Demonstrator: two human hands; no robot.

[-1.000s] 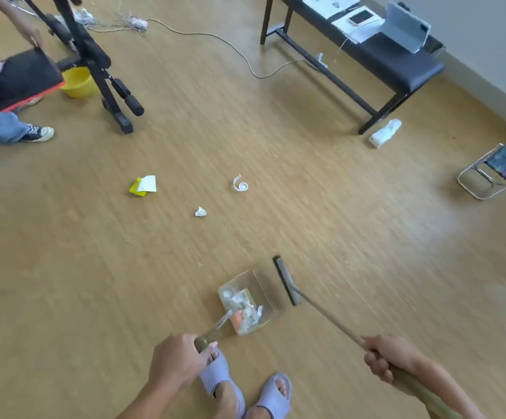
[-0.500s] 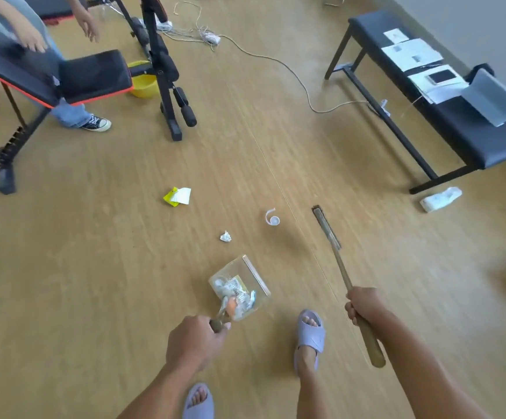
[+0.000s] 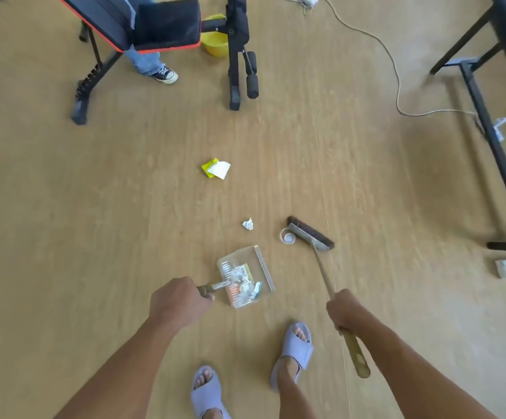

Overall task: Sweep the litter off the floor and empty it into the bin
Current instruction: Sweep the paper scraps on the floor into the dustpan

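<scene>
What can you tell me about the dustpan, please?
The dustpan is a clear plastic tray with a pale strip along its open lip, which faces the broom head. The left hand grips its short handle. Crumpled litter lies inside. It is low over the wooden floor; contact there is unclear.

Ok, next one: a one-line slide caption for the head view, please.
Left hand holds a clear plastic dustpan of litter; right hand holds a dark-bristled broom beside a white ring-shaped scrap.
</scene>
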